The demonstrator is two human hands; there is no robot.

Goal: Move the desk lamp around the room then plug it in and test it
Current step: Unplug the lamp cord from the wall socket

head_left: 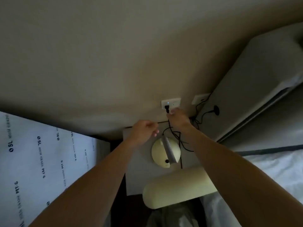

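The desk lamp stands unlit on a small white bedside table (pixel 131 181). It has a round cream base (pixel 159 154), a grey stem and a long cream head (pixel 177 185) nearest to me. Its black cord (pixel 176 136) runs up the wall to a black plug (pixel 167 109) seated in a white wall outlet (pixel 171 102) with a small blue light. My right hand (pixel 177 117) reaches to the outlet, with its fingertips on the plate just right of the plug. My left hand (pixel 144 131) hovers above the table's back edge, fingers curled with nothing in them.
A second white wall plate (pixel 199 99) with another black cable sits to the right, beside a padded headboard (pixel 255 89). White bedding (pixel 270 169) lies at the right. A plastic-wrapped panel with printed text (pixel 41 161) leans at the left. The room is dim.
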